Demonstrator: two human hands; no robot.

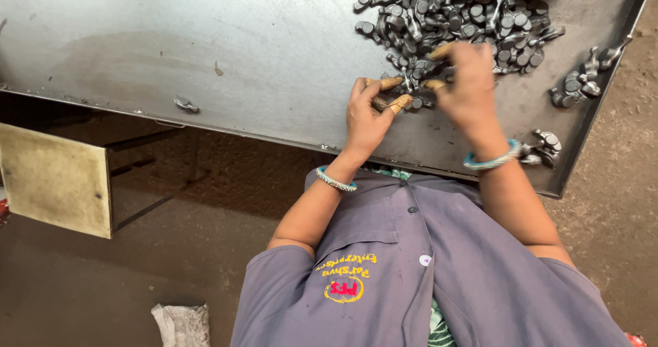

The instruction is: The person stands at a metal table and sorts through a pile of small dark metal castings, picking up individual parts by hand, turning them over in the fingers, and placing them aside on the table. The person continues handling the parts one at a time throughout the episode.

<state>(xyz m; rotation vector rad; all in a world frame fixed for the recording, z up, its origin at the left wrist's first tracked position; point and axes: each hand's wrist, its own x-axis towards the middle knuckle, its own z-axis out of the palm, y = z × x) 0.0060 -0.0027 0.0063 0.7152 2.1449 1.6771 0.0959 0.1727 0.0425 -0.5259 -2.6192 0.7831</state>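
Grey work clothing (439,285) with a yellow and red emblem filled the bottom of the view, nearest the camera, and from it two bare forearms reached up to a worn steel table (205,52). Each wrist carried a blue-green bangle. On the floor below the table's near edge lay a crumpled pale cloth (181,323), and a yellowish flat panel (55,179) stood at the far left under the table. The left hand (367,117) rested at the near side of the tabletop, its grip clenched around a small dark metal part (381,104), with tan finger guards on the fingertips. Just to its right, the right hand (469,87) hovered over the near fringe of the pile, fingers curled down among the pieces; whether its grip actually held one could not be told. Beyond both hands spread a large heap of small dark metal parts (452,15) toward the table's far right corner. A few parts (541,148) lay near the right wrist, another small cluster (582,80) sat by the right edge, and a single stray part (185,104) lay well apart to the left.
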